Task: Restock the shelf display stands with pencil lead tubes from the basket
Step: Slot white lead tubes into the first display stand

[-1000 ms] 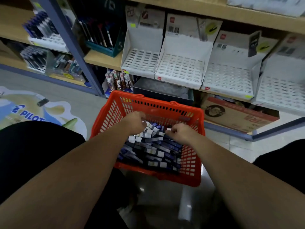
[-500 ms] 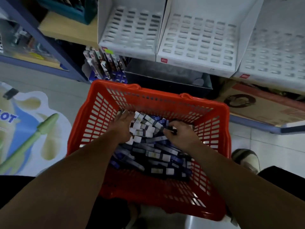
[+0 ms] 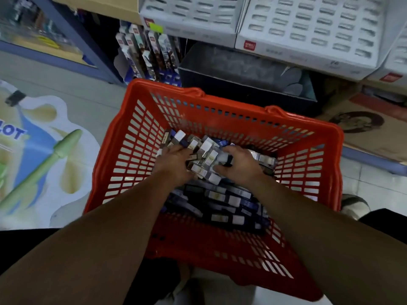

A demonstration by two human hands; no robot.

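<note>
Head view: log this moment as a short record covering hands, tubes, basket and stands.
left hand: grips a bunch of tubes
right hand: fingers curled on the same bunch
basket: red, slotted walls, heap of loose tubes inside
stands: white, on the shelf beyond the basket; visible slots empty
stage: picking up tubes; none in the stands yet

Basket [image 3: 198, 245] open on top, slotted walls ring tube pile [image 3: 220, 201], display stands [image 3: 308, 25] beyond far rim

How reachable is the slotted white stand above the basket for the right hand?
Probably yes: the right hand grips tubes in the basket, and only open air lies between it and the white stand.
</note>
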